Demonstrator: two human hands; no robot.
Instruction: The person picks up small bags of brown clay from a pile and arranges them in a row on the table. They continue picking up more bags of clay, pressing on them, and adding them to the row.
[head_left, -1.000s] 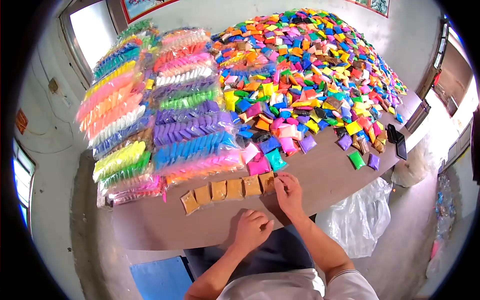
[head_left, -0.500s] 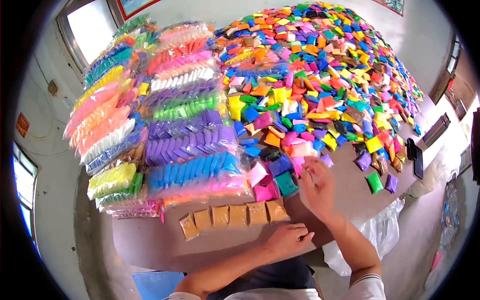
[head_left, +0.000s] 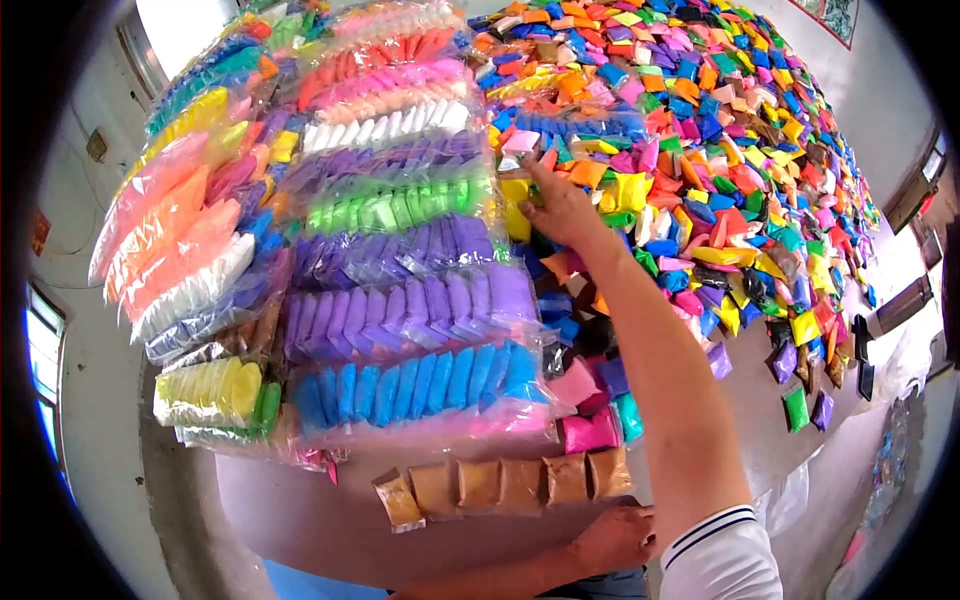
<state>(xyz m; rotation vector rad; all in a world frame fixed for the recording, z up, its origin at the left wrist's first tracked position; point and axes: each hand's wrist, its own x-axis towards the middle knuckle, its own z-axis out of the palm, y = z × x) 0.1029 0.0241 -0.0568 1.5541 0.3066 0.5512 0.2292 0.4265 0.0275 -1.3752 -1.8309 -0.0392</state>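
Note:
My right hand (head_left: pixel 560 208) reaches over the left side of the loose heap, thumb and fingers apart. Its fingertips are right by a pale pink packet (head_left: pixel 520 142), with a yellow packet (head_left: pixel 516 208) beside the thumb. My left hand (head_left: pixel 615 538) rests low at the table's front edge, its fingers curled in and nothing showing in them. Just above it, a row of several brown packets (head_left: pixel 520 484) lies side by side on the table.
Clear bags of same-coloured packets are stacked at left, among them blue (head_left: pixel 420 385), purple (head_left: pixel 410 312) and white (head_left: pixel 390 125). The mixed heap of packets (head_left: pixel 720 150) spreads at right. A black phone-like object (head_left: pixel 865 380) lies by the right edge, near a plastic bag (head_left: pixel 785 505).
My right hand has moved forward and left, from the heap's near edge to beside the bag stack. The view has shifted, and my left hand stays curled near the front edge.

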